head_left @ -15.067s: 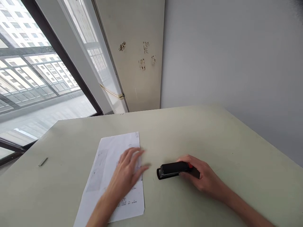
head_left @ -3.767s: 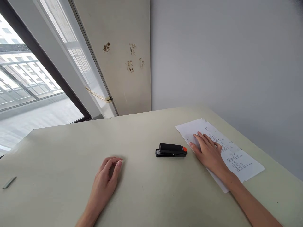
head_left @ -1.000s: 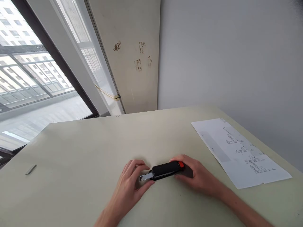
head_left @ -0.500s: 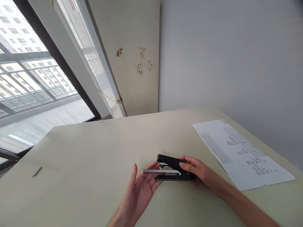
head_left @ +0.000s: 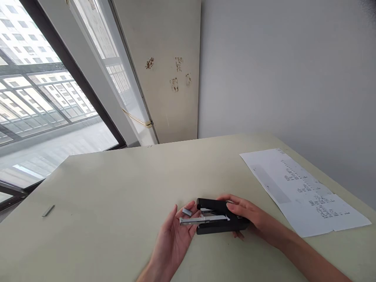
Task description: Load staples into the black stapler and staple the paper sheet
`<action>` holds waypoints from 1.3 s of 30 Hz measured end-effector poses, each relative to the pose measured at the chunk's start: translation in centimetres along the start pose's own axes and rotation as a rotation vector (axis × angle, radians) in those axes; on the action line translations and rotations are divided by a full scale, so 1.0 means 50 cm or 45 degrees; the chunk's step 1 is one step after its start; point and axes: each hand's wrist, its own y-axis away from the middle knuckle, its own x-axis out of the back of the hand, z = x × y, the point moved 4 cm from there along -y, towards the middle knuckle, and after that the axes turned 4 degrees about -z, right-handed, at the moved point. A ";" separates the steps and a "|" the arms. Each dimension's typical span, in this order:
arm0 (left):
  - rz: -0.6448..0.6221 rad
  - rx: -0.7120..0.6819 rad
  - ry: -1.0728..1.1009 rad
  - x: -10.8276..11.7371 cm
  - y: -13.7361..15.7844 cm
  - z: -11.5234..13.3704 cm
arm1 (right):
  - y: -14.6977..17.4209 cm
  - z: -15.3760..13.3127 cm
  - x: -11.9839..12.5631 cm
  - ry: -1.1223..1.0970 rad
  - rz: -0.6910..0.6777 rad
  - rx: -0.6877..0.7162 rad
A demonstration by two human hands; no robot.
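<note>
A black stapler (head_left: 219,204) is in my right hand (head_left: 249,213), thumb on its top and fingers around the far side. Its jaws are spread, and the metal magazine (head_left: 202,220) sticks out to the left between them. My left hand (head_left: 178,237) is open, palm up, under the end of the magazine. A short grey strip of staples (head_left: 187,212) shows over its fingertips, just behind the magazine; whether it rests on the fingers or is dropping, I cannot tell.
Another grey staple strip (head_left: 48,210) lies at the left of the pale table (head_left: 117,203). Printed paper sheets (head_left: 302,196) lie on the right. Behind the table are a wall (head_left: 279,70), a cabinet-like panel (head_left: 173,109) and a window (head_left: 44,94) at the left.
A short staple strip has come into sight over my left fingertips. The stapler has tilted a little and shifted slightly towards me, still in my right hand.
</note>
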 end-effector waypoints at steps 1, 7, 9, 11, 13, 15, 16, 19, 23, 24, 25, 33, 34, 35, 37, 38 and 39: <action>-0.018 -0.010 -0.004 0.000 -0.001 -0.001 | -0.001 -0.002 0.004 -0.018 0.009 0.044; -0.074 -0.034 -0.130 -0.007 0.003 -0.004 | -0.011 -0.014 0.029 0.205 0.188 0.235; -0.062 -0.025 -0.140 -0.008 0.006 -0.003 | -0.020 -0.013 0.037 0.339 0.331 0.241; -0.052 -0.011 -0.149 -0.008 0.008 -0.004 | -0.037 -0.015 0.039 0.469 0.444 0.275; -0.051 -0.001 -0.162 -0.009 0.009 -0.007 | -0.065 -0.027 0.033 0.638 0.504 0.389; -0.056 0.014 -0.175 -0.010 0.009 -0.010 | -0.099 -0.049 0.018 0.867 0.538 0.564; -0.055 0.017 -0.177 -0.011 0.009 -0.011 | -0.118 -0.061 0.008 0.976 0.530 0.638; -0.025 -0.041 -0.177 -0.010 0.008 0.002 | -0.167 -0.082 -0.018 1.060 0.448 0.700; 0.208 -0.341 -0.274 0.006 0.020 0.063 | -0.184 -0.081 -0.039 1.088 0.357 0.689; 0.290 -0.411 -0.317 0.011 0.027 0.080 | -0.181 -0.077 -0.041 1.096 0.341 0.684; 0.363 -0.468 -0.368 0.016 0.033 0.094 | -0.177 -0.072 -0.041 1.104 0.326 0.679; 0.409 -0.624 -0.935 0.013 0.039 0.121 | -0.152 -0.057 -0.050 1.116 0.233 0.663; 0.400 -0.625 -0.974 0.012 0.036 0.120 | -0.152 -0.058 -0.054 1.109 0.232 0.662; 0.390 -0.620 -1.008 0.012 0.033 0.118 | -0.152 -0.060 -0.057 1.103 0.231 0.665; 0.370 -0.598 -1.089 0.013 0.027 0.115 | -0.155 -0.064 -0.067 1.102 0.227 0.689; 0.359 -0.588 -1.140 0.013 0.025 0.113 | -0.157 -0.065 -0.072 1.107 0.219 0.707; 0.350 -0.580 -1.195 0.014 0.023 0.111 | -0.160 -0.066 -0.078 1.111 0.208 0.724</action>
